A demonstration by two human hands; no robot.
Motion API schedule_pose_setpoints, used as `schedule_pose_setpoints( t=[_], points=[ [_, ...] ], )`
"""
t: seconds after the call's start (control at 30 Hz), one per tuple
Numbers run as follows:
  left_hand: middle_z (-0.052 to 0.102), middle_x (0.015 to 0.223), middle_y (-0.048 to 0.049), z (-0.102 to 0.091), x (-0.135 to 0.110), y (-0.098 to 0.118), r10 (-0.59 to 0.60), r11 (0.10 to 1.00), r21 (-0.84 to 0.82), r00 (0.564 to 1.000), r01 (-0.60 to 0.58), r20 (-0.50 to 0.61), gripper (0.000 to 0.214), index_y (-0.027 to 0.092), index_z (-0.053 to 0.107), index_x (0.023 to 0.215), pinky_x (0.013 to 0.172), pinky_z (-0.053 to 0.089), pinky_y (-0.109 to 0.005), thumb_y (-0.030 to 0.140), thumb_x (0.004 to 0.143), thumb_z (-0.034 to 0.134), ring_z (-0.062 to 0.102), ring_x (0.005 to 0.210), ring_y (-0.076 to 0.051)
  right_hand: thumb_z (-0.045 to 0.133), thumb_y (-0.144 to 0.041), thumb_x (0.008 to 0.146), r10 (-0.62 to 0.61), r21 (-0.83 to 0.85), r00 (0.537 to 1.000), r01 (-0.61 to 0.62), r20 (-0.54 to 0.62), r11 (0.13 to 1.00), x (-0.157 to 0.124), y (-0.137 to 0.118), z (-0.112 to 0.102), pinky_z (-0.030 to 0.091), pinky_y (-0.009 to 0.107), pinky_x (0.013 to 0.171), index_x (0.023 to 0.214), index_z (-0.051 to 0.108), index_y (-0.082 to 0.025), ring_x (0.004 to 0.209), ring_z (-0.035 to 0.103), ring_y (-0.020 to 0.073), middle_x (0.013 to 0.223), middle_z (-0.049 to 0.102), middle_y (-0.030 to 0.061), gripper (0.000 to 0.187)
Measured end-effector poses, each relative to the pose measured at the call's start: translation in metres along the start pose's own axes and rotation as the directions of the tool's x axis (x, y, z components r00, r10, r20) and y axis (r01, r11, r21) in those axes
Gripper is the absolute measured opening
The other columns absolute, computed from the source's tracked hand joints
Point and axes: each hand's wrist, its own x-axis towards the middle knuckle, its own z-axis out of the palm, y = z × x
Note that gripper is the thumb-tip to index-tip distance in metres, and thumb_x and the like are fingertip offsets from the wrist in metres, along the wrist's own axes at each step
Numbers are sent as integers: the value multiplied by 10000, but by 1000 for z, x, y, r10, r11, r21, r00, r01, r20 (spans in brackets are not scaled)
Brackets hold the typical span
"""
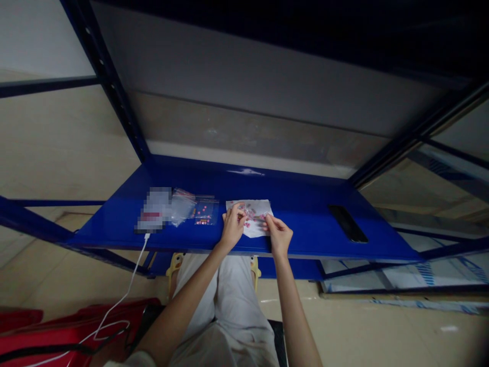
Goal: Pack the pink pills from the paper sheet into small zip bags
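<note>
A sheet of white paper [256,232] lies near the front edge of the blue shelf, with small pink pieces [247,225] scattered on it. Over the paper, what looks like a small clear plastic bag [254,213] is stretched between my two hands, pink bits showing through it. My left hand [233,227] pinches its left side, fingers curled. On the other side, my right hand [280,236] grips the bag's edge between thumb and fingers. Fine detail at the fingertips is blurred.
Left of the paper lie a zip bag with pink pieces [205,211], several clear bags [182,206] and a blurred-out device [155,209] with a white cable [133,278]. A black phone [348,224] rests at the right. Blue rack posts [114,97] frame the shelf.
</note>
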Motion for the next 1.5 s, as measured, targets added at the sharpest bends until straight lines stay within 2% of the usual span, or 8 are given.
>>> schedule_pose_setpoints(
  t=[0.2, 0.5, 0.63, 0.8, 0.93, 1.07, 1.33, 1.5],
  points=[
    [656, 795, 21, 1, 0, -1, 12, 1000, 11, 1000, -12, 15, 394, 232, 457, 1104, 821, 296, -342, 178, 745, 609, 548, 910, -196, 715, -402, 597, 5, 2, 997, -5, -81, 1000, 0, 0, 0, 503, 265, 509, 760, 694, -98, 494, 601, 156, 582, 673, 52, 346],
    [651, 799, 32, 2, 0, 0, 63, 998, 17, 997, -64, 51, 388, 252, 460, 1112, 793, 288, -332, 130, 762, 574, 540, 895, -186, 617, -443, 704, -41, 10, 999, 41, -1, 999, -1, -2, 0, 502, 238, 478, 929, 641, -112, 635, 630, 174, 764, 688, 80, 401],
    [654, 794, 37, 1, 0, 0, 98, 995, 7, 993, -99, 72, 397, 259, 466, 1109, 782, 290, -324, 110, 754, 567, 536, 894, -184, 649, -459, 669, -11, -9, 999, 12, 35, 1000, -1, -3, 1, 500, 231, 455, 936, 632, -122, 618, 627, 169, 771, 683, 76, 430],
    [657, 799, 35, 0, 0, 0, 77, 997, 7, 996, -78, 46, 334, 259, 501, 1064, 785, 300, -324, 125, 763, 556, 546, 877, -181, 650, -456, 670, -5, -16, 999, 6, 41, 1000, -1, -2, 0, 503, 239, 453, 867, 649, -117, 612, 624, 178, 703, 675, 63, 392],
    [661, 822, 19, -1, 1, 1, 43, 999, 27, 999, -44, 8, 264, 245, 524, 1028, 789, 314, -330, 140, 786, 530, 545, 889, -186, 612, -443, 713, -32, -5, 997, 33, 74, 999, -1, -2, -1, 520, 249, 475, 912, 648, -122, 679, 634, 193, 786, 678, 80, 379],
    [658, 794, 4, -1, 1, 3, 39, 999, 27, 998, -38, -45, 209, 223, 548, 997, 785, 336, -324, 195, 790, 538, 546, 885, -187, 636, -421, 691, -70, -13, 997, 71, 24, 997, 1, 0, -1, 532, 267, 492, 894, 657, -121, 673, 637, 190, 852, 675, 97, 363],
    [641, 767, 10, 1, 2, 2, 88, 995, 44, 994, -86, -63, 141, 216, 603, 801, 766, 368, -292, 112, 749, 523, 552, 782, -146, 727, -387, 592, -27, -29, 1000, 27, -12, 999, 1, 2, 1, 544, 291, 549, 803, 684, -111, 611, 658, 207, 718, 703, 86, 350],
    [642, 785, 10, -2, 0, 4, 87, 995, 43, 994, -85, -61, 157, 207, 595, 765, 770, 359, -294, 88, 745, 494, 541, 794, -148, 682, -432, 631, -15, -59, 1000, 14, -18, 998, 4, 4, 2, 538, 296, 549, 846, 686, -95, 570, 646, 199, 685, 703, 91, 399]
  ],
)
